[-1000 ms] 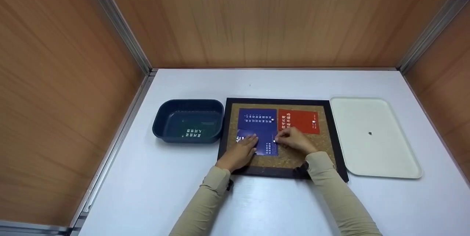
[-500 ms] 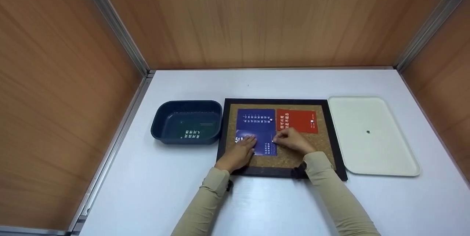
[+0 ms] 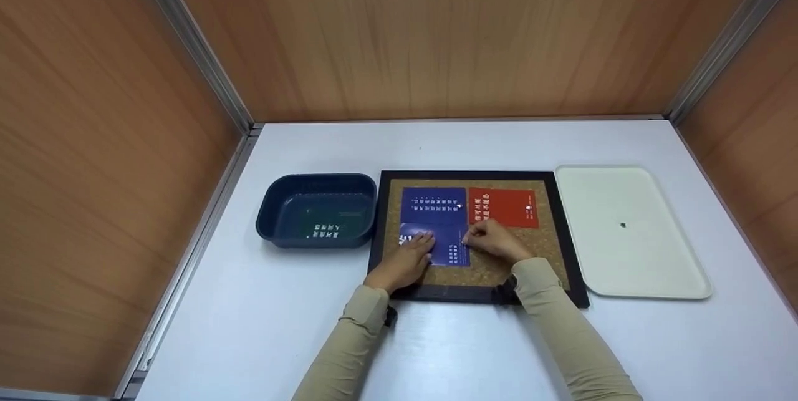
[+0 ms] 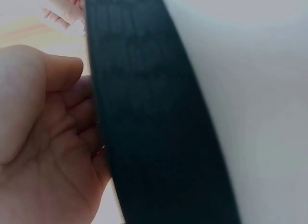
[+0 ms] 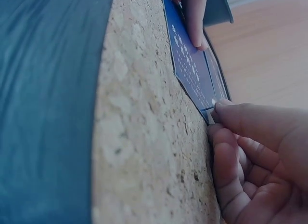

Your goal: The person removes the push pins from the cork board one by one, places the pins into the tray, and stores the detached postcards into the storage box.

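My left hand (image 3: 404, 262) presses its fingers on the lower blue printed card (image 3: 450, 244), which lies on a black-framed cork board (image 3: 489, 273). At that card's right edge, near its upper corner, my right hand (image 3: 499, 242) pinches a small pale push pin (image 5: 210, 117) between thumb and forefinger; its tip is mostly hidden. Just above lies another blue card (image 3: 430, 201), with a small white pin at its right end. Beside it is a red card (image 3: 511, 207), also pinned on the right. In the left wrist view, the dark board frame (image 4: 149, 98) hides the left hand's fingertips.
A dark blue tub (image 3: 265, 226) stands left of the board, with a dark green printed card (image 3: 343, 223) inside. To the right is a pale tray (image 3: 648, 264) holding one small dark item (image 3: 623, 225). Wood-grain panels (image 3: 399, 33) enclose the white table (image 3: 249, 326).
The whole scene shifts slightly in the head view. Both hands stay at the lower blue card, and the right fingertips now cover more of the pin.
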`<action>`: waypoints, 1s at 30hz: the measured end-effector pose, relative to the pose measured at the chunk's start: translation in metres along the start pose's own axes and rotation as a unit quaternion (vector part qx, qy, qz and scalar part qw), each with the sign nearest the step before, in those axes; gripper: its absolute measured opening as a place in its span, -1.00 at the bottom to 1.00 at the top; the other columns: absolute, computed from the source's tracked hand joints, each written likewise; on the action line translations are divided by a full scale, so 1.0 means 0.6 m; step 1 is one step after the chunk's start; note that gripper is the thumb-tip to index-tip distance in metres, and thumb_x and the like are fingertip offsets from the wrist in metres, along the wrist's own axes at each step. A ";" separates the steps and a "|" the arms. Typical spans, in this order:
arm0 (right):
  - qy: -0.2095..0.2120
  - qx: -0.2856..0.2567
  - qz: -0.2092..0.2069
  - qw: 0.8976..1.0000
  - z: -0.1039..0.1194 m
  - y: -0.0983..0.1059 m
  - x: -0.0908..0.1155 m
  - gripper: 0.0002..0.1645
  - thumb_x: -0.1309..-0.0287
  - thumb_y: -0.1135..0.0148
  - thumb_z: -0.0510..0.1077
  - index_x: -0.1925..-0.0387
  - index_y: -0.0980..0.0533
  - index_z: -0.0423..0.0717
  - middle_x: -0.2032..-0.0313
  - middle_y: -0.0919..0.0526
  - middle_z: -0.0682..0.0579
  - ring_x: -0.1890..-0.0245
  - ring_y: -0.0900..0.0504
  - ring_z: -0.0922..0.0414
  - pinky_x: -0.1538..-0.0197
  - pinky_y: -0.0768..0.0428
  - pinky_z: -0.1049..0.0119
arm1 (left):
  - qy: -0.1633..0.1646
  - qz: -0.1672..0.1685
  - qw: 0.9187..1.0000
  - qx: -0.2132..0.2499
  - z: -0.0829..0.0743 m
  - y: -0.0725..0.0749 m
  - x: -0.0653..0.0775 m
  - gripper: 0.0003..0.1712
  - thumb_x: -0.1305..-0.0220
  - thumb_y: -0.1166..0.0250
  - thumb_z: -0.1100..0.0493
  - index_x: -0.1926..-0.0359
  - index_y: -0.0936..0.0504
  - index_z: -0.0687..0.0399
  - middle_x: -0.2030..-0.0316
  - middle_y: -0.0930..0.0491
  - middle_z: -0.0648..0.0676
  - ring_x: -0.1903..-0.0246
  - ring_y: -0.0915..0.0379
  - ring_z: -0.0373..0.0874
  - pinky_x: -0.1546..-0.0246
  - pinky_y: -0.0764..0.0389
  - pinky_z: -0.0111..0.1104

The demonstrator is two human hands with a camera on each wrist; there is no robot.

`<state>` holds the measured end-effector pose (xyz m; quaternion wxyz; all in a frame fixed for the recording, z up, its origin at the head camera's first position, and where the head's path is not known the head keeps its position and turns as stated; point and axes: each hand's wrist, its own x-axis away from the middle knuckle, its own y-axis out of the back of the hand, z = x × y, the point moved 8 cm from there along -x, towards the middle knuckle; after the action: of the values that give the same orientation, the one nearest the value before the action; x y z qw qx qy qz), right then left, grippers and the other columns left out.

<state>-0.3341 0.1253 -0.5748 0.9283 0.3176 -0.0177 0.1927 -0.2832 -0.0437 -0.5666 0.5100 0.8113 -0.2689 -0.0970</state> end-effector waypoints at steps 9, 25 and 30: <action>0.010 0.031 0.012 0.999 0.006 -0.006 -0.002 -0.80 -0.23 -0.19 -0.18 0.48 -0.57 -0.19 0.41 -0.63 0.03 0.47 -0.43 0.22 0.34 -0.42 0.40 | -0.010 -0.001 1.000 0.003 -0.002 -0.001 0.001 -0.47 -0.52 0.13 0.15 -0.41 -0.23 0.24 -0.43 -0.17 0.18 -0.45 -0.03 0.10 -0.47 -0.09 -0.08; -0.014 0.015 0.016 1.000 0.002 -0.005 0.001 -0.81 -0.26 -0.17 -0.16 0.43 -0.57 -0.18 0.50 -0.52 0.08 0.50 -0.42 0.20 0.40 -0.40 0.40 | 0.003 0.004 1.000 0.014 0.002 -0.002 0.000 -0.47 -0.52 0.13 0.11 -0.42 -0.21 0.18 -0.45 -0.14 0.13 -0.46 0.01 0.05 -0.48 -0.07 -0.09; -0.002 0.011 0.015 1.000 0.003 -0.007 0.000 -0.81 -0.25 -0.16 -0.19 0.46 -0.55 -0.18 0.54 -0.45 0.12 0.52 -0.37 0.21 0.42 -0.35 0.40 | 0.011 0.007 1.000 0.013 0.005 -0.003 0.000 -0.46 -0.53 0.14 0.08 -0.43 -0.21 0.13 -0.46 -0.12 0.09 -0.47 0.02 0.02 -0.48 -0.07 -0.10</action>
<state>-0.3325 0.1209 -0.5760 0.9217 0.3279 -0.0225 0.2059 -0.2836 -0.0453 -0.5697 0.5034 0.8167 -0.2705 -0.0807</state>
